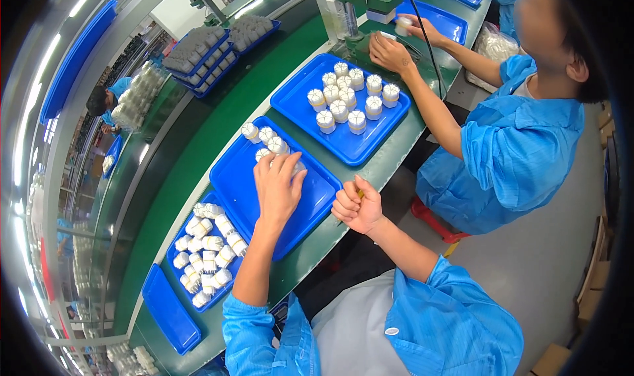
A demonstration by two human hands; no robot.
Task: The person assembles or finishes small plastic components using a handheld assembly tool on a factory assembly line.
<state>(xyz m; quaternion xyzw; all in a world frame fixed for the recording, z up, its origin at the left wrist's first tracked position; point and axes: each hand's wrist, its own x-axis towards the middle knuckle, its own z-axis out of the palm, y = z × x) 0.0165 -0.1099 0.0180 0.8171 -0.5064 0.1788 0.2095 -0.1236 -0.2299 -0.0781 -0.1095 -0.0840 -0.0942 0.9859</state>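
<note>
Over the far end of the middle blue tray (310,207), my left hand (277,190) bends its fingers and thumb around a white cylindrical part (298,167), mostly hidden by them. Beside those fingers several similar white caps (267,135) stand upright in the tray's far corner. My right hand (358,205) is closed in a fist near the tray's right edge. A small yellow bit shows between its thumb and fingers; the rest of that thing is hidden. Left of the middle tray, another blue tray (173,247) holds many white parts lying jumbled, some with metal pins showing.
A blue tray (356,153) with upright white parts lies ahead to the right, by a co-worker (522,145) whose hands are at a bench machine (382,0). An empty-looking blue tray (170,310) lies at left. Stacked loaded trays (201,62) sit across the green belt (198,138).
</note>
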